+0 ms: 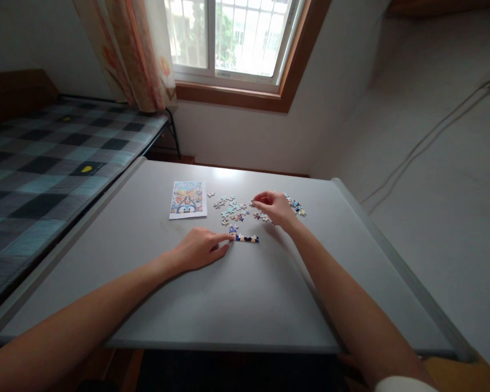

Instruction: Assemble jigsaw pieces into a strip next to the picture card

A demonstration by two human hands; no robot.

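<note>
My left hand (199, 248) rests on the table, its index finger stretched out and touching the left end of a short joined strip of jigsaw puzzle (247, 238). That strip is dark blue and cream, with a taller corner at its left. Above the loose pieces, my right hand (276, 208) pinches a small puzzle piece (251, 203) between thumb and fingertips; its picture is too small to make out. Loose puzzle pieces (229, 213) lie scattered to the left of the right hand. More pieces (297, 207) are spread behind it, partly hidden by the hand.
A colourful reference picture sheet (188, 200) lies left of the pieces on the grey table (228, 305). Beyond the table's left edge stands a bed with a checked cover (65, 147). A window (245, 38) with a curtain (134, 54) is behind; a cord hangs along the right wall.
</note>
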